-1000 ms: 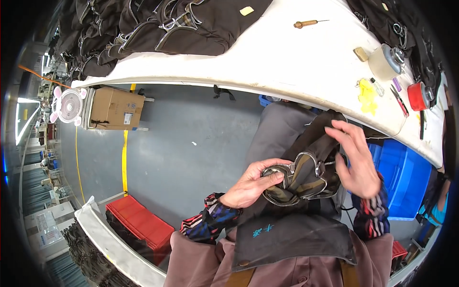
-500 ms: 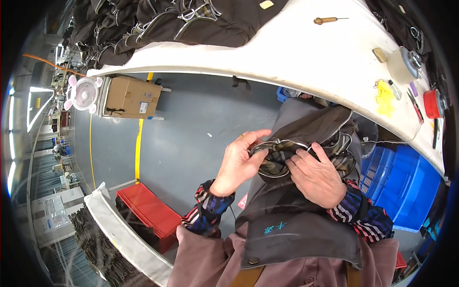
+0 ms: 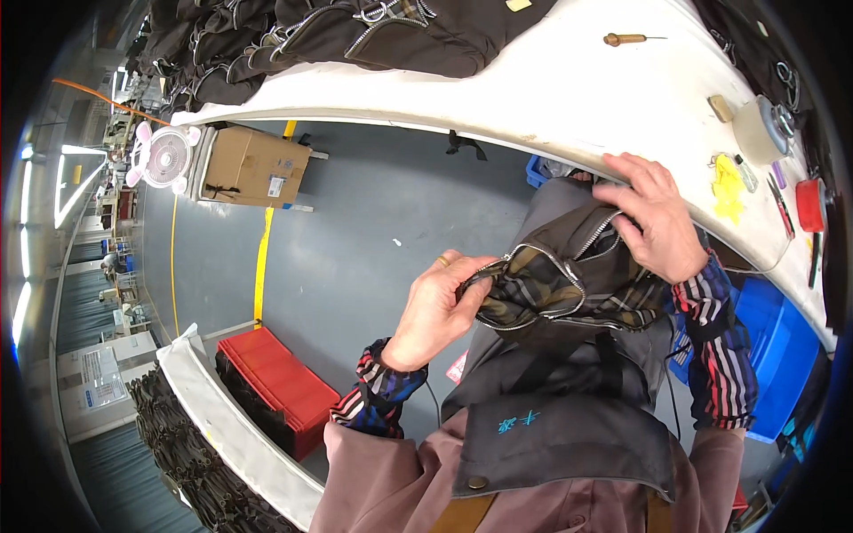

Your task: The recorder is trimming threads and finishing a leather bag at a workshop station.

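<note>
Across my lap lies a dark brown zippered fabric piece point(image 3: 555, 289) with a plaid lining and silver metal zips. One zip opening gapes and shows the plaid inside. My left hand point(image 3: 435, 306) pinches the left end of that opening between thumb and fingers. At the piece's far right end, my right hand point(image 3: 656, 218) is open, fingers spread and thumb beside the second zip; whether it touches the cloth is hard to tell. A dark apron point(image 3: 560, 444) covers my front below the piece.
A white worktable point(image 3: 533, 98) curves across the far side, bearing a pile of similar dark pieces point(image 3: 426, 49), a wooden-handled awl point(image 3: 626, 39), a yellow cloth point(image 3: 729, 188) and a jar point(image 3: 762, 129). Blue bins point(image 3: 777, 355) stand right, a red crate point(image 3: 280, 377) left, a cardboard box point(image 3: 253, 167) farther off.
My right hand has come off the middle of the zip opening and moved up and right to the far end, its fingers spreading. My left hand keeps its pinch. The opening shows more plaid.
</note>
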A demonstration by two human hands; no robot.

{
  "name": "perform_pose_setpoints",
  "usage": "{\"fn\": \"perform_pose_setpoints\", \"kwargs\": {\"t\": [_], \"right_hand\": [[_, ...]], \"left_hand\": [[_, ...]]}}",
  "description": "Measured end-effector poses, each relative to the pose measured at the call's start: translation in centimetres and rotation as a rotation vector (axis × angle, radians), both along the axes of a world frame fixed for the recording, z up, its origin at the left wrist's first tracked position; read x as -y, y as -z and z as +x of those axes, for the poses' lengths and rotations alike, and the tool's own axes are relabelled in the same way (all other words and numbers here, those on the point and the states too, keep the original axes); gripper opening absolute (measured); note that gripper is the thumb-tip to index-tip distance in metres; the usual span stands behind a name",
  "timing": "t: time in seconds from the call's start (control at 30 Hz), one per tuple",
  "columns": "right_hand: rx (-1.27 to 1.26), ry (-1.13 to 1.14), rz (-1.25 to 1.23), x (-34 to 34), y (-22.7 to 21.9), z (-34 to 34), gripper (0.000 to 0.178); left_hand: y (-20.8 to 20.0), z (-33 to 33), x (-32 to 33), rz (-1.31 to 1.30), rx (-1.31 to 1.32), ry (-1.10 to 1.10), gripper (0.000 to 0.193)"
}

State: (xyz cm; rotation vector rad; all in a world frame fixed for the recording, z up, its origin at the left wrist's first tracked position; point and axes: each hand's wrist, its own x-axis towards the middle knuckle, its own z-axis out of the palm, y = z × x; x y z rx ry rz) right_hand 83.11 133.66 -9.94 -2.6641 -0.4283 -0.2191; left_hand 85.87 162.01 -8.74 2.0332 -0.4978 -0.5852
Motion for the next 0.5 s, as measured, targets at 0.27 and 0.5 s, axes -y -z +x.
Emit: {"fn": "perform_pose_setpoints", "kwargs": {"t": [0.27,0.5], "right_hand": [[0.191,0.059,0.094,-2.8,-6.3,-3.7,0.032],[-0.239,0.113,0.249,-4.8,-4.5,-6.9,0.019]], "left_hand": [[-3.7,0.8,-0.6,0.14,0.711,-0.153,0.025],[-3.4,0.9,-1.9,0.17,0.257,-0.217,0.044]]}}
